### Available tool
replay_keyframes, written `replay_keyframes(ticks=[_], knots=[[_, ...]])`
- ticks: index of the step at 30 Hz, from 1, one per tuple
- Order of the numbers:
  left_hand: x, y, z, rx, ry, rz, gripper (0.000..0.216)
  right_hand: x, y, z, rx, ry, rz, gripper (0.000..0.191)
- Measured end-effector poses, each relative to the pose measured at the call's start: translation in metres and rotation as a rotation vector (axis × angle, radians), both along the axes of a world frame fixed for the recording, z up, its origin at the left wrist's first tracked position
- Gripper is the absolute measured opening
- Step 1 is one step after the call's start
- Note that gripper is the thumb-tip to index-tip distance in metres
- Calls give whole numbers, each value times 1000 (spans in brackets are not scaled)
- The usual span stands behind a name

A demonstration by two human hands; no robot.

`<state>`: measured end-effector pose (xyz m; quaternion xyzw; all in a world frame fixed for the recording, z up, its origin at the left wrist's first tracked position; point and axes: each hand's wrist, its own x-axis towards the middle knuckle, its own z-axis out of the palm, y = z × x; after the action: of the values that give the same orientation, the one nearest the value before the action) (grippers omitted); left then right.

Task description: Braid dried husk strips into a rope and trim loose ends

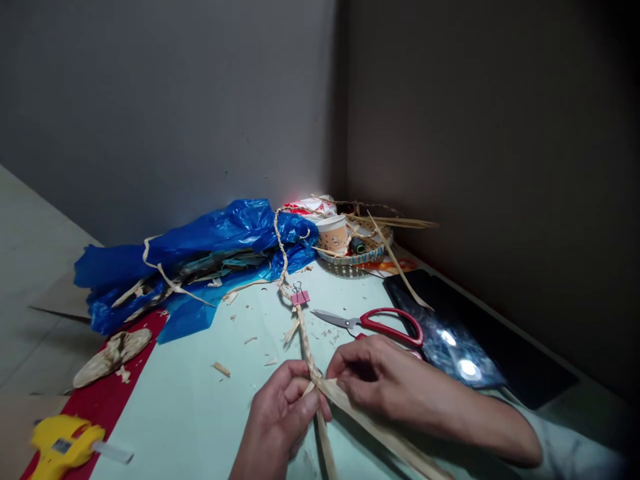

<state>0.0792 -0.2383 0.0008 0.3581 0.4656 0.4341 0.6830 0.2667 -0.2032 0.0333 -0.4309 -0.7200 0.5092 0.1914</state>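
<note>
A pale braid of dried plant strips (306,337) runs from the back of the table toward me, with a pink binder clip (300,297) clamped on it. My left hand (287,413) pinches the near end of the braid between thumb and fingers. From that point one narrow strip hangs down toward me. My right hand (373,377) is closed at the top of a wider strip (380,430) that slants off to the lower right. Just beyond my right hand lie red-handled scissors (390,323), blades pointing left.
A blue plastic bag (225,233) holding dried strips lies at the back left. Behind stands a woven basket (367,255) with a paper cup (333,233). A dark glossy tablet (453,337) is at right. A yellow glue gun (65,447) and a strip bundle (113,357) lie left.
</note>
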Motion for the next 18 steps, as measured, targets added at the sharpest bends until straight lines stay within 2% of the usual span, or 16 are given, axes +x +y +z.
replay_keyframes(ticks=[2,4,9,14,18], knots=[[-1,1,-1,-6,10,-14,35,0,-1,1,153,-99,-46,22],[-3,2,-2,-2,30,-17,35,-1,0,1,199,-146,-73,23],[-5,3,-4,-10,147,-9,40,-2,-3,-1,222,-136,-116,18],[-1,0,4,-31,205,35,35,-1,-7,4,232,-96,-148,16],[2,-2,9,-27,193,51,31,-4,-8,9,164,-77,-118,14]])
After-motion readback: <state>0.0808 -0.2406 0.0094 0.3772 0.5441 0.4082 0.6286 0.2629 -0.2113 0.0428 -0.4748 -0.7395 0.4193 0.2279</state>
